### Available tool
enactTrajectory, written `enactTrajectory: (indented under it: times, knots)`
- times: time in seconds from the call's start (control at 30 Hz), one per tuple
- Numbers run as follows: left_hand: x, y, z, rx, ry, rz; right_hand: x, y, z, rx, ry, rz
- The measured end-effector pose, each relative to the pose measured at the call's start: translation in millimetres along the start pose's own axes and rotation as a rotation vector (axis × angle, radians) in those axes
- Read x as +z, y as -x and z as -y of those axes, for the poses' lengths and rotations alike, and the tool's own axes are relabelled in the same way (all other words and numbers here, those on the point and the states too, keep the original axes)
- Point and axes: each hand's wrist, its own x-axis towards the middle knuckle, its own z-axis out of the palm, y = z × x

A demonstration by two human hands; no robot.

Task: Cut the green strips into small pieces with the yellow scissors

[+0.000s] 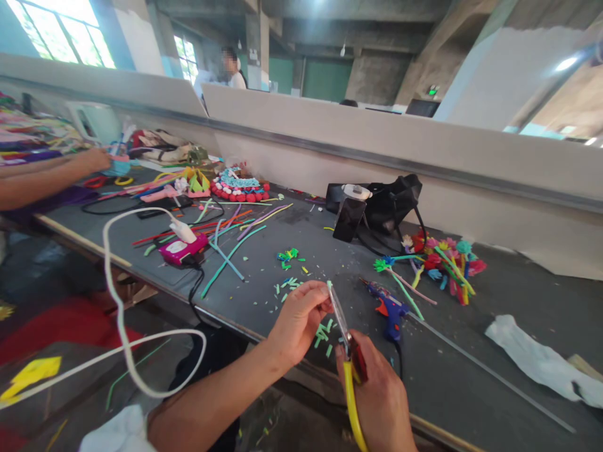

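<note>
My left hand [301, 323] pinches a small pale green piece [329, 285] between thumb and fingertips; most of it is hidden by the fingers. In my right hand [380, 395] are scissors with yellow handles [350, 392]. Their metal blades [340, 314] point up and away, with the tips touching or very close to the pale green piece. Short pale green clippings [323, 334] lie on the dark table under my hands, and more clippings [288, 285] are scattered just beyond. A blue glue gun [389, 307] with a long clear glue stick rests to the right of the scissors.
Long coloured pipe cleaners [235, 251] and a pink power socket [183, 249] with a white cable lie left. A phone [348, 220] leans by a black bag [393, 204]. Fuzzy flowers [443, 260] and white cloth [537, 355] are right. A co-worker's hand [97, 160] is far left.
</note>
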Motion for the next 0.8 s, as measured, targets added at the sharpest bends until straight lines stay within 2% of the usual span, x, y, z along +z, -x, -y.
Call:
enactTrajectory:
  times: [0.47, 0.7, 0.8]
  knots:
    - [-0.6, 1.0, 4.2, 0.008, -0.06, -0.047, -3.4, -2.0, 1.7, 0.048, 0.006, 0.093]
    - [0.7, 3.0, 5.4, -0.008, -0.05, -0.059, -4.5, 2.3, -0.3, -0.028, -0.002, 0.044]
    - [0.0, 2.4, 5.3, -0.009, -0.064, -0.052, -4.4, 2.0, 0.4, 0.002, -0.048, 0.059]
